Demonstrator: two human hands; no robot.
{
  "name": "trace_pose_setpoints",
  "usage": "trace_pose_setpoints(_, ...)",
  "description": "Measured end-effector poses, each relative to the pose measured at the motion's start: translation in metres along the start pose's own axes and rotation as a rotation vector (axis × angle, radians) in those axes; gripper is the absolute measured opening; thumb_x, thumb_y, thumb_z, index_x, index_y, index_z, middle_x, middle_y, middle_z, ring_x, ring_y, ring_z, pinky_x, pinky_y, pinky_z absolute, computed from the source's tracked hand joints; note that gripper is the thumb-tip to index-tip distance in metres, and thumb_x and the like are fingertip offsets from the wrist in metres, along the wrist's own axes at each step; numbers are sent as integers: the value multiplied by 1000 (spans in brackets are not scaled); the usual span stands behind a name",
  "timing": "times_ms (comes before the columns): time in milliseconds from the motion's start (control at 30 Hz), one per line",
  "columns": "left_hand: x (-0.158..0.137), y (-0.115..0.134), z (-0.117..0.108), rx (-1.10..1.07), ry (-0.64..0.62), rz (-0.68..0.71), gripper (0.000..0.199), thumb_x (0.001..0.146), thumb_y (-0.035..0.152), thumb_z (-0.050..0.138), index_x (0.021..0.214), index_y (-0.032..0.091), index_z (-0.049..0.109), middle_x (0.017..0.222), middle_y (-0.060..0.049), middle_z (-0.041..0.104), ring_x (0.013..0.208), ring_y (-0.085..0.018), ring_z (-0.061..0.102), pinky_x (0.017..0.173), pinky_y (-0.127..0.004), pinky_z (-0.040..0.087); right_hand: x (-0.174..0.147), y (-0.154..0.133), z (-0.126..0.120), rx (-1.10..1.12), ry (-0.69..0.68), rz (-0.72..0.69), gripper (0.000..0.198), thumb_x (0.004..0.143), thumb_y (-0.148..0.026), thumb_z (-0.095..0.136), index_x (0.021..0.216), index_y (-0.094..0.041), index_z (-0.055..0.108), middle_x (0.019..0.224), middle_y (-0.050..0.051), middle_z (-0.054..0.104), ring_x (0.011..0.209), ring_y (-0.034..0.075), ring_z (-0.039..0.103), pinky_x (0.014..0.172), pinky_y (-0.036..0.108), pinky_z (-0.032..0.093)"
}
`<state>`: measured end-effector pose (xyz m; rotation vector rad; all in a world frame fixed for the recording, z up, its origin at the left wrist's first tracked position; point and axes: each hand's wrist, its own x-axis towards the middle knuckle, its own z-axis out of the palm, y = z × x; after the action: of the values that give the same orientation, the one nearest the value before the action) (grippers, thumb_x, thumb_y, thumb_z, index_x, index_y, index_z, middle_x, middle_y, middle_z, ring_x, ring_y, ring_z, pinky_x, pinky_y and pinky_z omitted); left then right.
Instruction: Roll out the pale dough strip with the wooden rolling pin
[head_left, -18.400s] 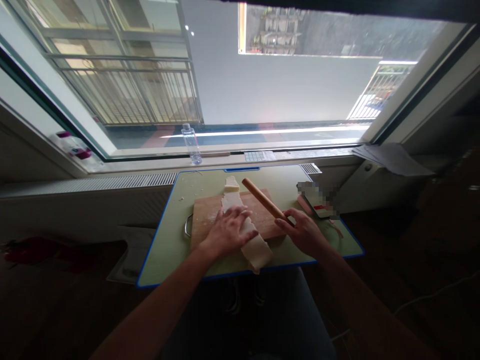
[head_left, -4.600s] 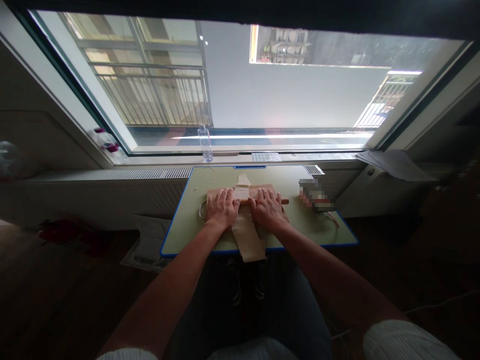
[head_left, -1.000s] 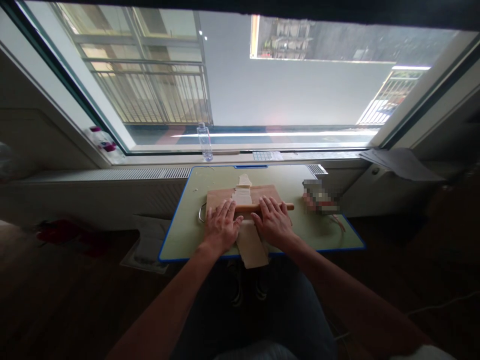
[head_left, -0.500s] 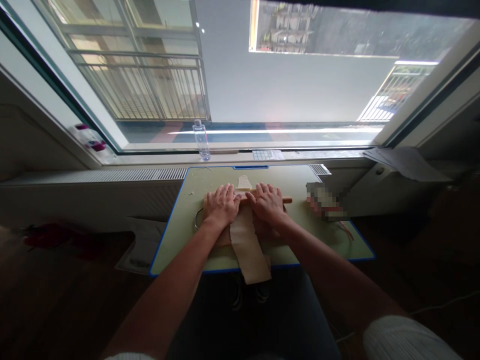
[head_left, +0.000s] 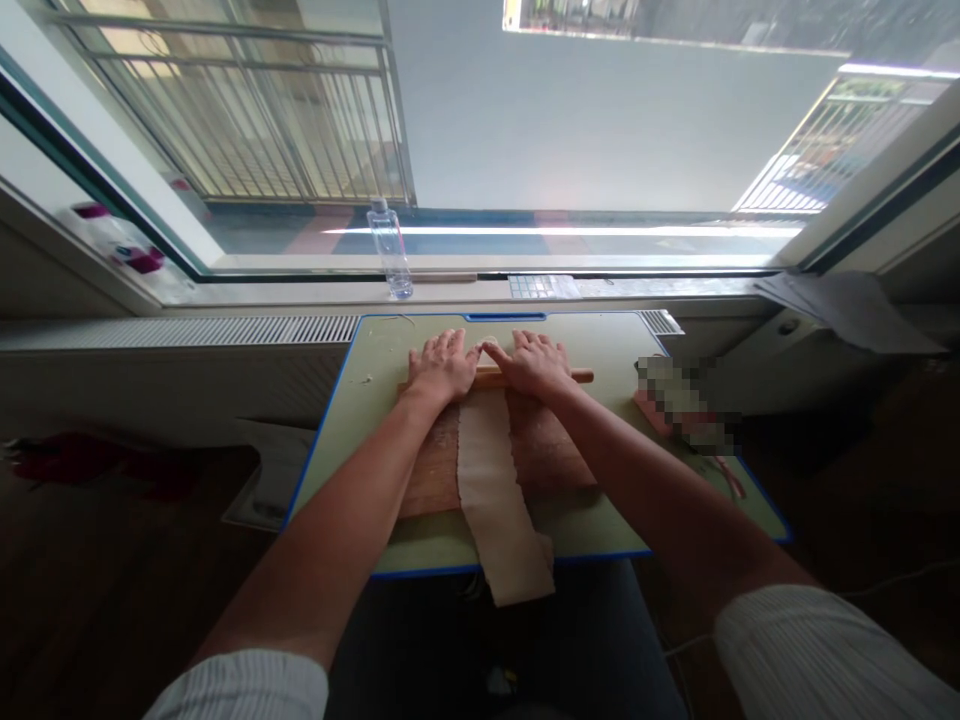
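Observation:
A wooden rolling pin (head_left: pixel 491 378) lies crosswise over a long, pale strip of dough (head_left: pixel 486 440). My left hand (head_left: pixel 446 366) rests on the pin's left part, its fingers stretched forward past it. On the right part lies my right hand (head_left: pixel 538 362), palm down, with fingers likewise extended. The two thumbs come close together over the middle. Beneath the dough is a reddish-brown wooden board (head_left: pixel 551 445). The strip's near end hangs over the front edge of the table, and its far end shows just beyond my thumbs.
The light green table (head_left: pixel 600 340) has a blue rim. On its right sits a blurred-out object (head_left: pixel 682 405) with a cord. A clear plastic bottle (head_left: pixel 390 250) stands on the windowsill, with a bottle with purple parts (head_left: pixel 120 240) farther left. Papers (head_left: pixel 847 315) lie at right.
Both hands have pushed forward with the rolling pin, away from me, along the dough. More of the board and strip shows behind them. The camera view has tilted down slightly.

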<state>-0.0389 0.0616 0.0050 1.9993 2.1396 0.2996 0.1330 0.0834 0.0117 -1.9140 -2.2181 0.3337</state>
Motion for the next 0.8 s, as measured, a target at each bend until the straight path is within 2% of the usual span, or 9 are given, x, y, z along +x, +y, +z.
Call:
trace_pose_setpoints(200,-27,3,6,65,102,28,63,106,48,32,164,26,46,173,-9,44,157,-33,42,129,-63,29,-26,1,7,-58,71,-13,76,108,-68,32,158,-14,53,163,19,53,144,38,48,119,56,33)
trace_pose_setpoints(400,-62,3,11,66,194,80,59,108,44,31,159,26,54,170,-8,48,155,-31,44,130,-62,28,-66,2,13,-147,222,-76,59,112,-52,34,150,-14,59,154,20,61,137,37,52,116,54,34)
trace_pose_setpoints(533,-92,2,14,52,208,107,61,109,47,28,158,23,55,167,-10,51,155,-31,45,130,-62,28,-94,3,14,-157,249,-103,61,113,-55,31,146,-14,61,153,20,62,139,37,50,117,52,33)
trace_pose_setpoints(633,-111,0,17,49,236,125,62,109,46,30,161,20,50,167,-11,51,156,-30,43,131,-60,29,-111,6,19,-144,252,-111,65,114,-54,30,156,-10,53,161,19,55,148,37,42,123,53,25)
trace_pose_setpoints(733,-121,-1,18,53,241,138,64,108,47,31,164,19,47,168,-12,50,158,-30,41,131,-61,28,-119,9,23,-132,252,-121,68,114,-53,31,161,-7,46,165,20,50,153,37,37,127,55,18)
trace_pose_setpoints(800,-120,0,15,57,224,136,63,108,48,32,163,21,48,168,-11,50,158,-30,41,132,-62,27,-119,9,23,-131,245,-123,67,114,-54,31,161,-8,46,165,20,50,153,36,38,127,55,18)
